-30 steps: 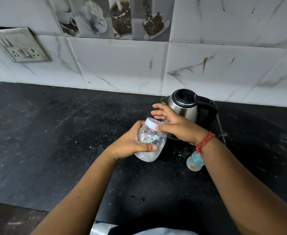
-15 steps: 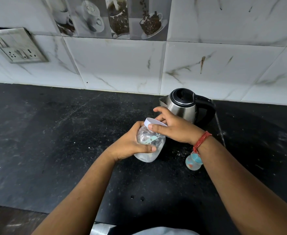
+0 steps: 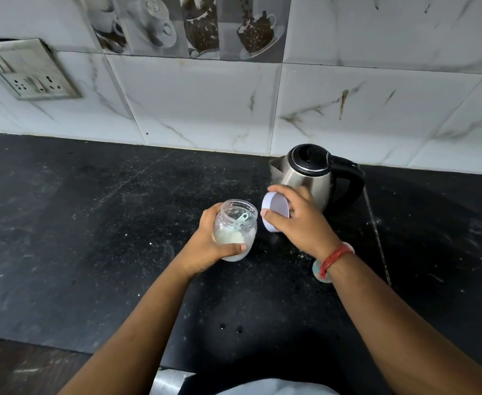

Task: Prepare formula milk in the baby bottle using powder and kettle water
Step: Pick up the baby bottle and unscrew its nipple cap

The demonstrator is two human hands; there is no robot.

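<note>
Powder jar (image 3: 235, 229) sits uncapped in the left hand (image 3: 208, 246), fingers wrapped round it, steadying it for scooping. Right hand (image 3: 299, 220) pinches the lid (image 3: 275, 212) at three o'clock of the jar. Baby bottle (image 3: 319, 270) hides under the right wrist; kettle (image 3: 311, 178) at one o'clock.

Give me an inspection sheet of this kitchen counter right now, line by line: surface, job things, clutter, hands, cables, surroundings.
Surface: black stone counter, pale specks scattered on it.
Job's things: clear glass powder jar, open, white powder and a pale green scoop inside; white round lid off; steel kettle with black handle upright, lid closed; baby bottle mostly hidden behind the right wrist.
Clutter: nothing seen.
Hands: left hand grips the jar; right hand holds the lid beside the jar mouth.
Cables: thin cord runs from the kettle toward the near edge.
Surroundings: marbled white wall tiles; wall socket plate.
</note>
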